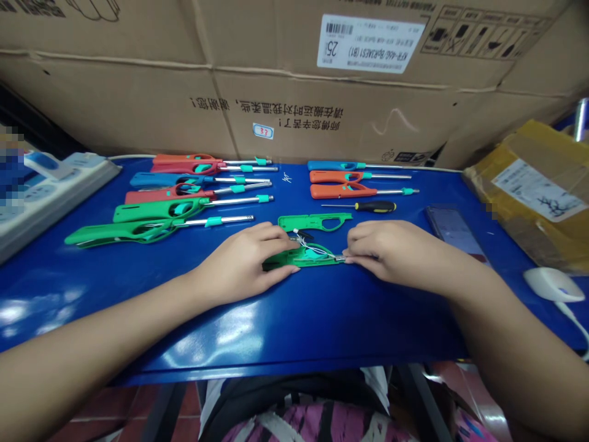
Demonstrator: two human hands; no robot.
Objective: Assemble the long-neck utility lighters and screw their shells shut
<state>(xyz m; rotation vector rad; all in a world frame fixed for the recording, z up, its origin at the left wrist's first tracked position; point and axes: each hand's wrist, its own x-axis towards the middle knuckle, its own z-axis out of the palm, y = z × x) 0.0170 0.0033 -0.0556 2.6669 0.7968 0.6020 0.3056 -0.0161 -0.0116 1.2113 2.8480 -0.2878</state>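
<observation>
An opened green lighter body lies in front of me, with a teal trigger and thin white wires showing inside it. My left hand is closed around its left end, fingers on top and thumb along the near edge. At the other end, my right hand pinches the metal tube where it leaves the body; most of that tube is hidden by the fingers. Just beyond sits the loose green casing half, apart from both hands.
Several long-necked lighters lie in a row at left, with more at right. A screwdriver, a phone and a white charger lie rightward. A power strip stands left; a cardboard box walls the back.
</observation>
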